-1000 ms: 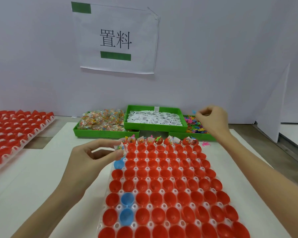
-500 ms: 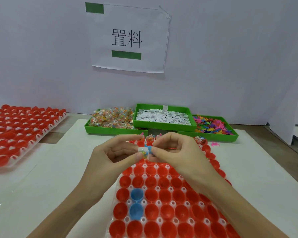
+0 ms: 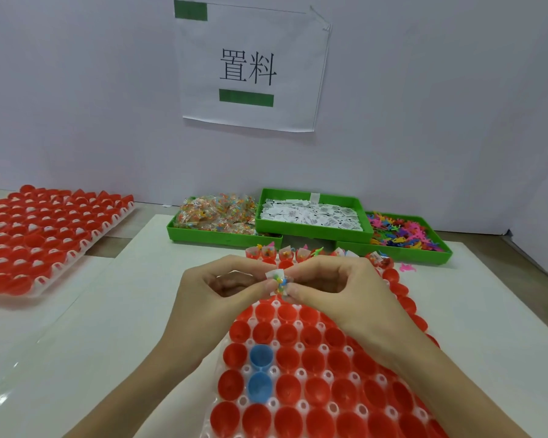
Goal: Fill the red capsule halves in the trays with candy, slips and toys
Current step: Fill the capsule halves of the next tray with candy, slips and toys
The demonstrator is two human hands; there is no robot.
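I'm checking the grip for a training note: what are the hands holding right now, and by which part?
Both hands pinch one small bundle, a paper slip with colourful bits, by its left and right edges, above the tray.

I see a paper sign (image 3: 250,67) on the white wall (image 3: 76,105), with two black characters between a green bar above left and another below. A white board (image 3: 544,245) stands at the far right. White sheets (image 3: 108,327) cover the tabletop (image 3: 108,248), whose bare surface shows between them.
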